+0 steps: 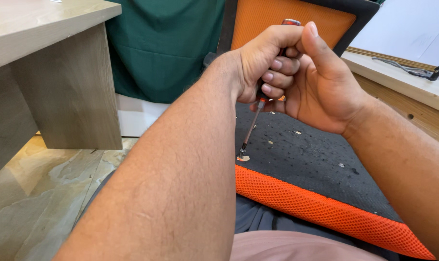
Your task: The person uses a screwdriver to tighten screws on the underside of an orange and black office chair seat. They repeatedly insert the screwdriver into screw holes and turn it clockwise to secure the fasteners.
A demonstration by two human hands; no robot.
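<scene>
Desk (60, 77), pale wood, at nine to eleven o'clock of the frame; one seen. Stone-pattern floor (31, 193) below it at seven o'clock. Green cloth (161, 43) hangs at twelve o'clock, one piece.

Left hand (268, 60), just above centre: fist closed tight round the handle of the screwdriver (251, 128), fingers curled, knuckles toward the camera. The handle's end cap pokes out of the top of the fist at twelve o'clock. Right hand (321, 82), at one o'clock from centre: wrapped against the left fist, thumb up, palm pressed to the left fingers; closed, bracing the same handle as far as I can tell.

One screwdriver. Shaft runs down from the fist toward seven o'clock, slightly tilted; tip sits on a small pale spot on the black fabric panel (306, 159), near its left edge. Judged: the tool is light, rigid steel and a hard handle, not fragile; the place to hold is the handle, as now, and a smooth handle may twist in a sweaty palm.

Panel is edged with orange mesh (297, 198) at five o'clock, soft-looking. A few pale crumbs on the black fabric. Orange chair back (287, 21) at twelve to one o'clock. Wooden ledge (398, 77) at two o'clock, one dark cable (413, 71) on it.
</scene>
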